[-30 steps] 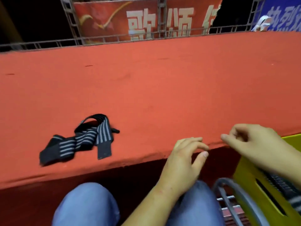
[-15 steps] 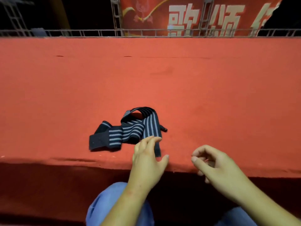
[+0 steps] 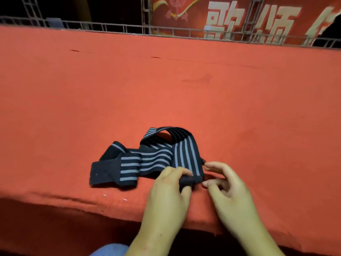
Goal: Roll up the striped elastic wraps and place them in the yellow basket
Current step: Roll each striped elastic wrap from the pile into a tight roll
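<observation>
Now the wrap (image 3: 156, 159) lies crumpled on the bench (image 3: 239, 108). Left hand (image 3: 166, 196) pinches its near end; right hand (image 3: 232, 198) hovers beside, empty. Soft and stretchy: probably best rolled tightly from that end.

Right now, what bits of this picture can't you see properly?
Yellow basket: outside the head view's frame.
Striped wrap, near end: covered by the left hand pinching it.
Right hand: touching the wrap or just beside it, cannot tell.
Small dark piece by the wrap's edge: too small to identify.
Banner lettering: blurred, cut off by the top edge.
</observation>
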Tool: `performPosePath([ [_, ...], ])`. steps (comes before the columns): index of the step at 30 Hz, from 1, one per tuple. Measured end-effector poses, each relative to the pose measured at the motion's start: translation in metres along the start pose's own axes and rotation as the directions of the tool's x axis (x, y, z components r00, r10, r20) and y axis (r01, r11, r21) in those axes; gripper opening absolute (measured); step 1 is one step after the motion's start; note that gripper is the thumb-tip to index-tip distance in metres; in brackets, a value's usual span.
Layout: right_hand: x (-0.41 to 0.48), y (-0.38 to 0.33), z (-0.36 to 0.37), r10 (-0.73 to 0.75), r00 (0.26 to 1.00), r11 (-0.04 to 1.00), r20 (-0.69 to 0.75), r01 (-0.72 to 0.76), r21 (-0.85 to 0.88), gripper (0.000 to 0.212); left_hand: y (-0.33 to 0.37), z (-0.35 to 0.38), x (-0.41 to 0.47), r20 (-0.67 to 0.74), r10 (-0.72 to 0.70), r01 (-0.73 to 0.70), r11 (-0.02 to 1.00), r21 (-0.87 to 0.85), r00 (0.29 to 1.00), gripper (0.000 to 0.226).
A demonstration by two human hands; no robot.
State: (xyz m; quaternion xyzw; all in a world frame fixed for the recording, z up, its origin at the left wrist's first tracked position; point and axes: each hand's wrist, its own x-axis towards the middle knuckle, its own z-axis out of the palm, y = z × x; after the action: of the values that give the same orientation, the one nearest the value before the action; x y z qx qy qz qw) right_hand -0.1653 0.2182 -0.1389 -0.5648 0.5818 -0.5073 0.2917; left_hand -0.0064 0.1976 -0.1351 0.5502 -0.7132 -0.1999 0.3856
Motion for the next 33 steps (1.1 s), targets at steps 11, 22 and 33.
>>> performPosePath([
  [11,-0.004,0.008,-0.039,-0.118,0.980,0.992,0.158,0.124,-0.031,0.052,0.041,-0.002,-0.015,-0.015,0.053,-0.055,0.918,-0.392,0.998,0.026],
  [22,-0.010,-0.010,-0.051,-0.177,0.984,0.982,0.018,0.178,-0.070,0.011,0.007,-0.028,0.001,-0.351,-0.104,0.044,0.984,-0.175,0.931,0.020],
  [33,-0.005,0.002,-0.060,-0.011,0.999,0.998,-0.047,0.014,0.055,0.014,-0.043,-0.057,0.013,-0.369,-0.524,0.554,0.832,-0.030,0.767,0.086],
])
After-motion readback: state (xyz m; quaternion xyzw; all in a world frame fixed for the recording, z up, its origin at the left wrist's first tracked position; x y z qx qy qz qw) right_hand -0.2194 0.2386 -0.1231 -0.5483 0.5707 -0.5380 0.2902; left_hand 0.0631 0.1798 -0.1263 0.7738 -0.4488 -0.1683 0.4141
